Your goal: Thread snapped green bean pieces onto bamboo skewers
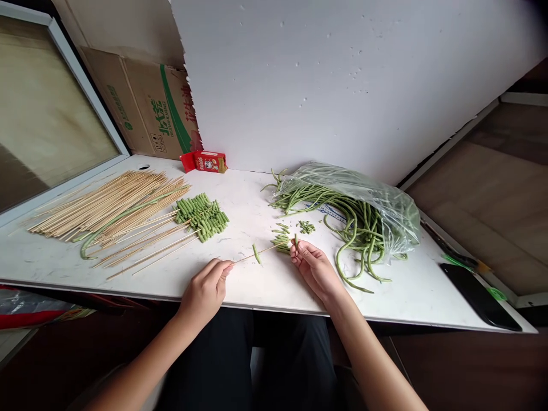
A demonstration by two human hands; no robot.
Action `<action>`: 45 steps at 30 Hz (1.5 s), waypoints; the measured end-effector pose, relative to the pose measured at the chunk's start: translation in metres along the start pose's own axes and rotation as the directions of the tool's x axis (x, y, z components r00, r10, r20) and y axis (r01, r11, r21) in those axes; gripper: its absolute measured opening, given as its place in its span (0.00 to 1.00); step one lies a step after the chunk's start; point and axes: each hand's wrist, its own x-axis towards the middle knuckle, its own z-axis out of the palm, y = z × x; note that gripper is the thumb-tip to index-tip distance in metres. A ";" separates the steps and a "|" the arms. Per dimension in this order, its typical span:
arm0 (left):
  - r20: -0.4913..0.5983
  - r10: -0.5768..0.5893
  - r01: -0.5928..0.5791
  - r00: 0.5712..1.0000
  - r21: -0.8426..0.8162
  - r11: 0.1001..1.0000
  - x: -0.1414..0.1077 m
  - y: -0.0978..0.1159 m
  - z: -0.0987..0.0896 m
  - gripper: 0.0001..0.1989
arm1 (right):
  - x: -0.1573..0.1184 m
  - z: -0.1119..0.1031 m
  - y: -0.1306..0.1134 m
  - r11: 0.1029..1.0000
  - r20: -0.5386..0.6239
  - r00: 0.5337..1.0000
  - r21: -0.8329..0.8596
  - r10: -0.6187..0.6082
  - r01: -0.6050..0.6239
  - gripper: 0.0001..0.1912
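Observation:
My left hand (206, 288) pinches a thin wooden skewer (245, 259) that points up to the right. One cut piece of green bean (256, 254) is threaded crosswise on it. At the skewer's far end my right hand (311, 264) holds another short green bean piece (296, 240) between thumb and fingers. Just behind that hand lie loose cut bean pieces (281, 242), with a little heap of bean ends (306, 227) beside them. Left of centre, filled bean skewers (203, 217) lie side by side, their bare sticks pointing left.
A large bundle of bare skewers (103, 205) lies at the left, with a long bean across it. Long beans (359, 228) spill from a clear plastic bag (398, 211) at the right. A red box (209, 161), a carton (145, 108) and a black phone (477, 294) are around the white table (274, 285).

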 end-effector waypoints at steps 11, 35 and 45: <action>0.018 0.053 -0.054 0.998 0.043 0.998 -0.002 -0.002 0.003 0.12 | -0.004 0.000 -0.003 0.997 0.010 0.999 0.068 0.036 -0.037 0.15; 0.031 0.040 -0.041 0.999 0.013 0.999 -0.002 -0.004 0.002 0.14 | -0.005 0.004 -0.001 0.982 -0.010 0.998 0.178 0.068 -0.066 0.12; 0.034 0.037 -0.037 0.999 0.002 0.999 -0.002 -0.006 0.003 0.13 | -0.005 0.002 0.000 0.987 -0.012 0.999 0.151 0.051 -0.048 0.12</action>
